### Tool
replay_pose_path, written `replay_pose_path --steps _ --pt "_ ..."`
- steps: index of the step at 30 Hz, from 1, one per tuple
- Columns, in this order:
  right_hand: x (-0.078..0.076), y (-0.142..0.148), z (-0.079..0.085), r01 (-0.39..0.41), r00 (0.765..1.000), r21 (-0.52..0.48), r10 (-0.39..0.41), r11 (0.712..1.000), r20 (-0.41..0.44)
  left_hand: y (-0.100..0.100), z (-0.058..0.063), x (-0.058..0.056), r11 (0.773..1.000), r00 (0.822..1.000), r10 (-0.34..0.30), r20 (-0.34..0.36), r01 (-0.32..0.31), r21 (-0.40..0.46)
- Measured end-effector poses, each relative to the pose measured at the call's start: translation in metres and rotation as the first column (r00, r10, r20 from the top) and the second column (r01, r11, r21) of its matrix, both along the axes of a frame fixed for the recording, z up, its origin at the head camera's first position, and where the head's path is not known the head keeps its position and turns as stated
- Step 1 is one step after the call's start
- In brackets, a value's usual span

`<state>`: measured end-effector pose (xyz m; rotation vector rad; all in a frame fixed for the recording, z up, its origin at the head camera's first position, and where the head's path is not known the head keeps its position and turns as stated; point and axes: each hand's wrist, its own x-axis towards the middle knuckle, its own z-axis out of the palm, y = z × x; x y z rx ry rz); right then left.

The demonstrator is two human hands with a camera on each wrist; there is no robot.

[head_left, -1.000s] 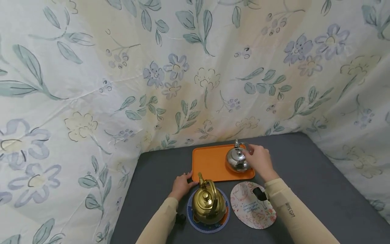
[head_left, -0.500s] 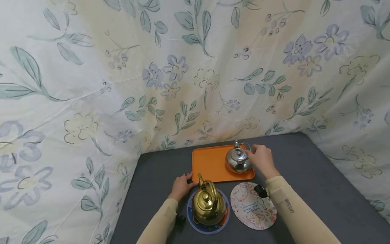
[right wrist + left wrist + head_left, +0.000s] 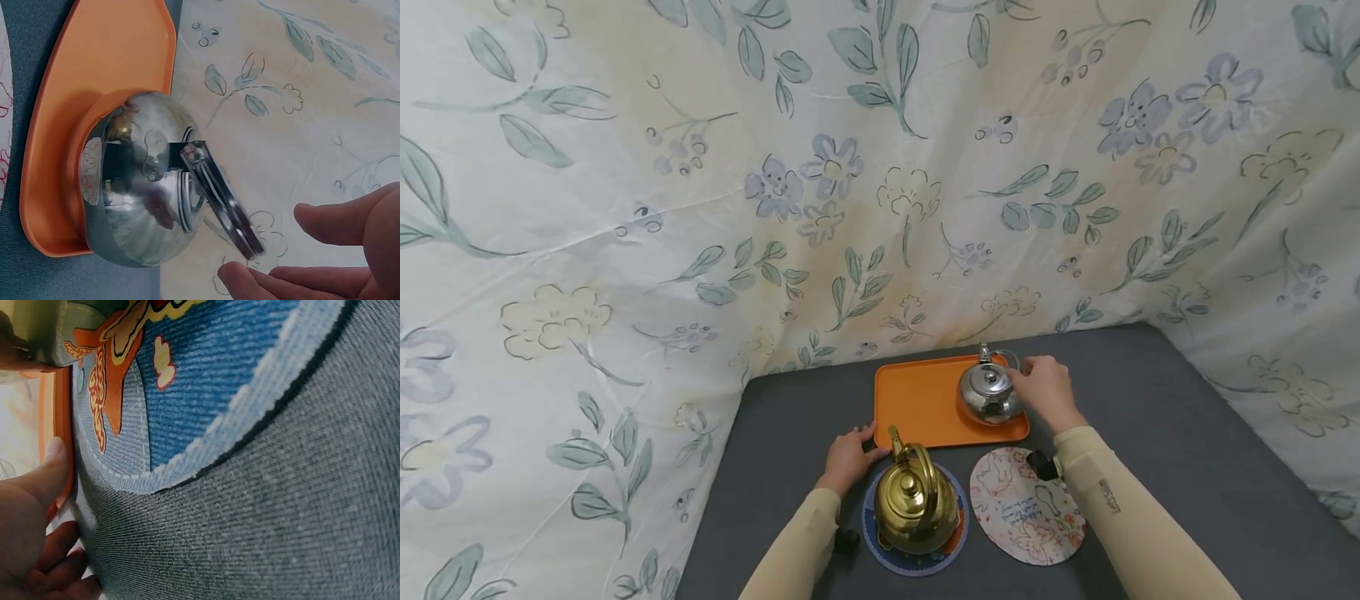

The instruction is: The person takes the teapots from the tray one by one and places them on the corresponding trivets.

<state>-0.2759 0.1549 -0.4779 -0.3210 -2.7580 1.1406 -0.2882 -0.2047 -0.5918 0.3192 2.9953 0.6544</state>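
Observation:
A silver kettle (image 3: 990, 398) stands on the right end of an orange tray (image 3: 917, 408). My right hand (image 3: 1043, 392) is beside the kettle's handle; in the right wrist view thumb and fingers (image 3: 337, 222) are spread apart, just off the handle (image 3: 225, 206), with nothing between them. My left hand (image 3: 848, 457) is at the tray's near left corner. Its thumb (image 3: 53, 459) touches the tray's rim in the left wrist view, and the other fingers are loosely bent beside it. A gold kettle (image 3: 913, 508) stands close to the left hand, on a round blue mat (image 3: 917, 567).
A round pink-patterned mat (image 3: 1022, 517) lies to the right of the gold kettle. The table (image 3: 1180, 467) is covered in dark grey cloth. A floral curtain (image 3: 850, 292) rises behind it and at both sides.
My right hand has drawn slightly right, away from the silver kettle, so more of its handle shows. The left hand stays at the tray's corner. The view has shifted a little.

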Motion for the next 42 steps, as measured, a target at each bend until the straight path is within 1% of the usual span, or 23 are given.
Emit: replay_pose_path --steps 6,9,14,21,24,30,35,39,42 --pt "-0.011 0.003 -0.006 0.013 1.0 -0.014 -0.012 1.0 0.017 0.001 -0.001 0.001 1.0 1.0 0.004 0.014 -0.004 0.01" --pt "-0.016 0.004 -0.009 0.007 1.0 -0.023 -0.006 1.0 0.021 0.001 0.0 -0.001 1.0 1.0 0.003 0.007 -0.003 0.017" --pt "-0.023 0.005 -0.012 -0.009 1.0 -0.021 0.01 1.0 0.026 0.0 0.001 -0.004 1.0 1.0 0.006 0.001 -0.006 0.001" --pt "-0.028 0.007 -0.013 -0.027 0.999 -0.022 0.027 0.999 0.029 0.003 0.002 -0.005 1.0 1.0 0.017 0.017 -0.017 0.019" --pt "-0.031 0.008 -0.013 -0.018 0.999 -0.024 0.019 1.0 0.036 0.005 0.002 -0.006 1.0 1.0 0.021 0.017 -0.021 0.02" --pt "-0.034 0.012 -0.013 -0.013 0.999 -0.046 0.015 0.999 0.047 0.007 0.002 -0.009 1.0 1.0 0.02 0.01 -0.02 0.024" --pt "-0.037 0.017 -0.016 -0.014 0.998 -0.065 0.018 0.998 0.059 0.009 0.003 -0.01 1.0 1.0 0.009 -0.004 -0.009 0.02" --pt "-0.039 0.017 -0.018 -0.015 0.997 -0.079 0.02 0.997 0.069 0.009 0.001 -0.01 1.0 1.0 0.01 -0.018 -0.009 0.004" --pt "-0.04 0.015 -0.02 -0.009 0.996 -0.102 0.017 0.995 0.083 0.009 0.0 -0.008 1.0 1.0 0.018 -0.009 -0.018 0.005"
